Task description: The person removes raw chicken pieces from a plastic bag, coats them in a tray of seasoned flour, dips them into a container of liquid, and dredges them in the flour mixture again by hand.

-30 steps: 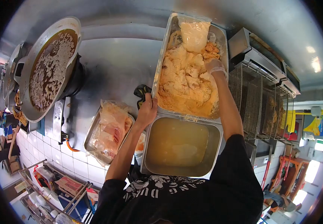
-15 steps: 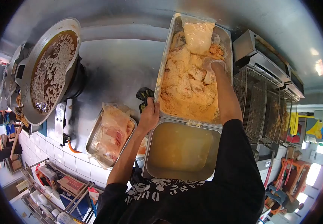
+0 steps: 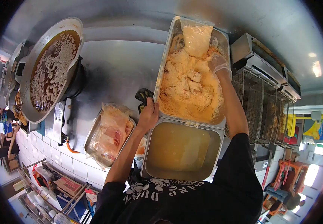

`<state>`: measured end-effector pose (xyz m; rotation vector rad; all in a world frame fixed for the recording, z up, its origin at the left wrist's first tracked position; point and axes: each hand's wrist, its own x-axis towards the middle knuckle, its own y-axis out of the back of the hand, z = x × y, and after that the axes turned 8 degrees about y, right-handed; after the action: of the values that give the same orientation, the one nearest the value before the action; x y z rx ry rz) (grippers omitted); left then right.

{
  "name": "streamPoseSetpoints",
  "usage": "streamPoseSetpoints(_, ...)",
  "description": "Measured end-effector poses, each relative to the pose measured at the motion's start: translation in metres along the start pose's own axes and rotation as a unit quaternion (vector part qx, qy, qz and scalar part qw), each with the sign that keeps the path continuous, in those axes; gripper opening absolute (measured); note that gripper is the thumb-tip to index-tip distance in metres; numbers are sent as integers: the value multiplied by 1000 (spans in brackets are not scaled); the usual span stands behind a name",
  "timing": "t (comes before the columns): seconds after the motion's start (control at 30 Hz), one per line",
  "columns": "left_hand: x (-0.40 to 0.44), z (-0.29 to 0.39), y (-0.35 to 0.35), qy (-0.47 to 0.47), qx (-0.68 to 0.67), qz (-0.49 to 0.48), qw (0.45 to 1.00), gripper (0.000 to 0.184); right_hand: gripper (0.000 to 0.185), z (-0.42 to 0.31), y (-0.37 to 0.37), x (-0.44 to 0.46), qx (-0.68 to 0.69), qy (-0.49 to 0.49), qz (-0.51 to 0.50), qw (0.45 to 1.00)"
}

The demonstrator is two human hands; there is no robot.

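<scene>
A deep metal tray holds orange-tinted flour with coated chicken pieces heaped in the middle. My left hand is closed at the tray's left rim, with a dark, yellow-patterned cloth bunched at its fingers. In a clear plastic glove, my right hand is inside the tray near its right wall. Its fingers point toward the far end and are blurred by the glove, so their grip does not show. Beyond it lies a plastic bag of pale powder.
Nearest my body is a metal pan of cloudy yellowish liquid. To its left, a small tray carries bagged raw meat. A large pan of bubbling oil stands far left. Wire fryer baskets line the right side.
My right hand has drawn back to the right, toward the tray's wall, off the coated pieces. More flour shows at the right side. My left hand stays at the rim.
</scene>
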<state>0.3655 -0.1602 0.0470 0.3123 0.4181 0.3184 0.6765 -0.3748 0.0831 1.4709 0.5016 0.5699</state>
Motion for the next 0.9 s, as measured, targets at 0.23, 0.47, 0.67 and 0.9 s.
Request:
streamPoseSetpoints(0.23,-2,3,2,-17,3,2,1000,24,29,-69,14,10,-196,164,-407,877)
streamPoseSetpoints(0.47,-1,-3,-1,-13,26,-1,1000,23,30,-76,-85,28,-173,66,-276,943)
streamPoseSetpoints(0.67,-2,2,2,-4,1,-9,1000,22,26,-51,-46,21,-192,71,-296,933)
streamPoseSetpoints(0.9,0,-3,-1,-29,7,1,1000,22,23,-62,-54,6,-281,232,-339,867)
